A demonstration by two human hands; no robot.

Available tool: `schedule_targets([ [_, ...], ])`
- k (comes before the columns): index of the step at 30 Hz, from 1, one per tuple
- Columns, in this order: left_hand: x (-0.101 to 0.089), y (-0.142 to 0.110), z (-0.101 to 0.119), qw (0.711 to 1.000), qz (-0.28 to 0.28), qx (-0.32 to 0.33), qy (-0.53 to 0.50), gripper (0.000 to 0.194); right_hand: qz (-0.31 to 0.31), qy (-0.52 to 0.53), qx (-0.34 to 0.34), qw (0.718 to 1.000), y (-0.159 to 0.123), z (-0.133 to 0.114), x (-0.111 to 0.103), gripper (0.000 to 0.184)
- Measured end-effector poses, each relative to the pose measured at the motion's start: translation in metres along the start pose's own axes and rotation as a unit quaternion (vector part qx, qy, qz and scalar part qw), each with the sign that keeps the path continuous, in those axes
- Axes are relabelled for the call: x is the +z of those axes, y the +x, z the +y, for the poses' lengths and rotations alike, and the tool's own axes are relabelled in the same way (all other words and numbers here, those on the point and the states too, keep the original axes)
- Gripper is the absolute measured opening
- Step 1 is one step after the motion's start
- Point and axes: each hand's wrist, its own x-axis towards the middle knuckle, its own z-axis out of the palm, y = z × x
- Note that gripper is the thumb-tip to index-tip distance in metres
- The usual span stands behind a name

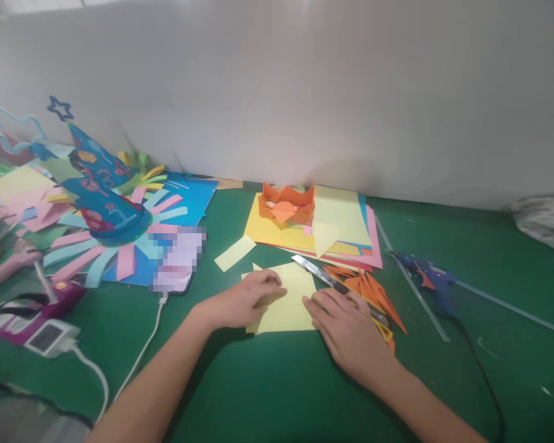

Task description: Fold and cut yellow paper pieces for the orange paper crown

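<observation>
A sheet of pale yellow paper (289,314) lies on the green table in front of me. My left hand (247,301) is on its left side, fingers bent and thumb closed on the paper, where a small corner sticks up behind the knuckles. At the sheet's right edge, my right hand (341,317) rests with its fingers stretched out flat. Just beyond those fingers lies a utility knife (321,274), its blade out over the sheet's top right corner. Folded orange paper pieces (369,289) lie beside the knife, partly hidden by my right hand.
An orange paper crown (286,206) sits on stacked coloured sheets (253,227). A cut yellow strip (235,253) lies nearby. Decorated blue cone hats (106,206), a phone (180,258) and a purple glue gun (62,301) are left. Rightward lie a blue glue gun (429,277) and glue sticks (415,286).
</observation>
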Motion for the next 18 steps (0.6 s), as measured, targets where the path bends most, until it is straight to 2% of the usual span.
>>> schedule_targets([
  [5, 0.001, 0.001, 0.0, 1.0, 0.005, 0.006, 0.003, 0.046, 0.034, -0.006, 0.003, 0.999, 0.005, -0.019, 0.004, 0.029],
  [10, 0.002, 0.0, -0.003, 1.0, 0.006, 0.013, 0.008, 0.046, 0.028, -0.009, -0.028, 0.999, 0.012, -0.038, 0.012, 0.03],
  [13, 0.002, 0.0, -0.002, 1.0, 0.005, 0.011, 0.007, 0.047, 0.025, -0.012, -0.012, 1.0, 0.008, -0.033, 0.01, 0.03],
  [18, 0.001, 0.0, -0.001, 1.0, 0.004, 0.008, -0.002, 0.049, 0.03, -0.022, 0.053, 0.998, -0.006, -0.013, 0.0, 0.029],
])
